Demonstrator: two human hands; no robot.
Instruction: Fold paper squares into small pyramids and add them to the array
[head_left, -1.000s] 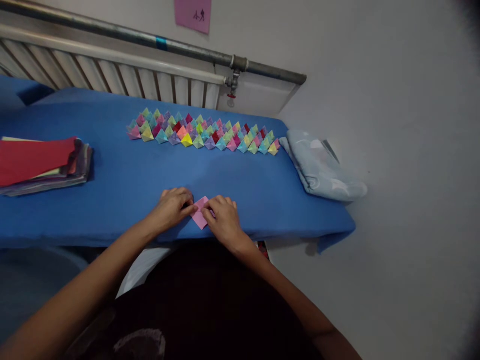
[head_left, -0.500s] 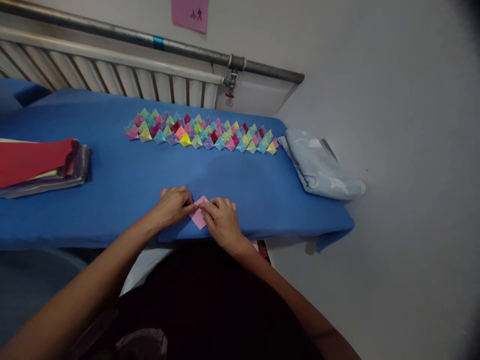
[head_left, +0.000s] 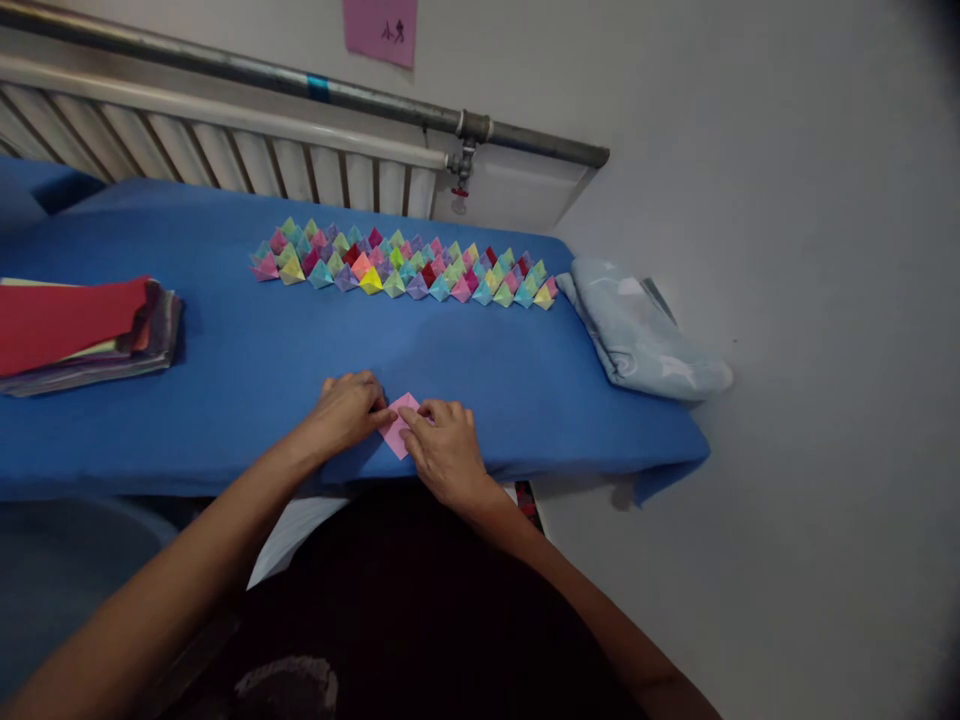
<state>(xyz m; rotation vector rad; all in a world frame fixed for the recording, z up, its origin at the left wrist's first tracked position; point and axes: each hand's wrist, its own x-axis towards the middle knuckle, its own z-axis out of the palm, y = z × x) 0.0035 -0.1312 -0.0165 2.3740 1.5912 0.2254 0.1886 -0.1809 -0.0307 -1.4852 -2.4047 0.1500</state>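
A small pink paper [head_left: 401,436], diamond-shaped from this view, lies on the blue cloth near the front edge. My left hand [head_left: 351,408] grips its left corner, thumb on top and fingers curled. On the other side my right hand [head_left: 444,440] has its thumb and forefinger on the right part of the paper, with the fingers bent and close together. Both hands cover the side corners; the top and bottom corners show.
Rows of colourful folded paper pieces [head_left: 394,284] stand toward the back. At the left lies a stack of coloured paper [head_left: 67,325], red on top. A folded light-blue cloth [head_left: 645,340] rests at the right, and a radiator [head_left: 225,150] runs behind.
My right thumb and forefinger have shifted slightly on the paper, with the thumb a little lower. My left hand and the paper look nearly unmoved.
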